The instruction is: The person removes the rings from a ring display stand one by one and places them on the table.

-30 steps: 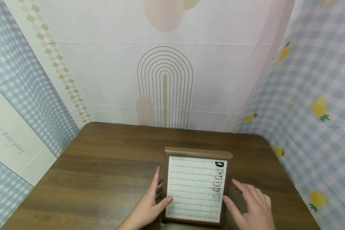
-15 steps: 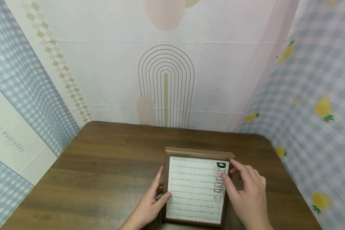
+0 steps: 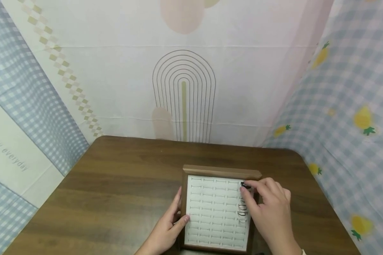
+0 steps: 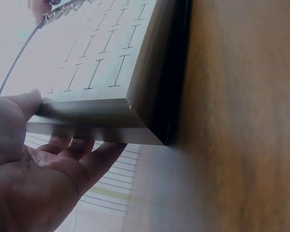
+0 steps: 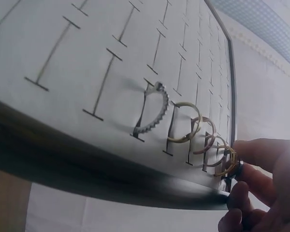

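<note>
A wooden-framed ring display board [image 3: 215, 212] with a white slotted face leans up on the table. My left hand [image 3: 166, 226] grips its left side, thumb over the front edge and fingers behind, as the left wrist view shows too. At the board's upper right corner, my right hand [image 3: 272, 212] pinches a black ring [image 3: 245, 185] between thumb and index finger. Below it, several thin rings stand in a column of slots. The right wrist view shows a silver beaded ring [image 5: 157, 108] and a gold ring [image 5: 186, 123] among them. The fingertips partly hide the black ring.
The brown wooden table [image 3: 115, 198] extends to the left of and behind the board. A pale patterned cloth [image 3: 124, 78] hangs at the back, with a checked pineapple cloth [image 3: 344, 141] along the right side.
My right hand has moved from beside the board's right edge up to the top corner and now pinches the black ring. My left hand keeps its grip on the board.
</note>
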A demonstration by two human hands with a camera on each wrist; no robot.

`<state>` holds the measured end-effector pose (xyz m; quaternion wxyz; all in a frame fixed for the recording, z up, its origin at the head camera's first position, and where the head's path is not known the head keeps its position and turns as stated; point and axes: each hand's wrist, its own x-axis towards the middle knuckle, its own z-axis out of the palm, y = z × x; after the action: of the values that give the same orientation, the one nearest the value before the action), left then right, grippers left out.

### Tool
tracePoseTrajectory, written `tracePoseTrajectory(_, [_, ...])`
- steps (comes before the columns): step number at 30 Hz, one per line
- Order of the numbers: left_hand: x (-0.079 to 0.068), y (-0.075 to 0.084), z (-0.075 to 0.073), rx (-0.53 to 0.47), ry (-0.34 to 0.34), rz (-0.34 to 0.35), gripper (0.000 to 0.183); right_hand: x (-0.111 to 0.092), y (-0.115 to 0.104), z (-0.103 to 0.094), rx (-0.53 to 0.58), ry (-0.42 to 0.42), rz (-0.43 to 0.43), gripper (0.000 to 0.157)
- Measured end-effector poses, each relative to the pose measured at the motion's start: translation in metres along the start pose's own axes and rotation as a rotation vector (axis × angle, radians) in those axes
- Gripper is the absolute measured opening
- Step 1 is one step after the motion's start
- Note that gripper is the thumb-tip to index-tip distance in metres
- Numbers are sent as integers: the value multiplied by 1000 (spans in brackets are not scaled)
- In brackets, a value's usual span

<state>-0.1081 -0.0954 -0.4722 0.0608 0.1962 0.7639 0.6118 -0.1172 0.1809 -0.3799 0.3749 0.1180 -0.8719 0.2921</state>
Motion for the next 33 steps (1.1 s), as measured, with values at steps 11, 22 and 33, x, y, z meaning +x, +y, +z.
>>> tracePoseTrajectory(11, [1,-5,-2,-29,-11,37,77,6,5,-1,146,-44,34,19])
tracePoseTrajectory(22, [-6,-9,4,-60,-35,-32,78,0,7,-2,146,-45,43,21])
tracePoseTrajectory(33, [2,-5,0,12,43,-11,81,9,10,-2,156,-51,-3,18])
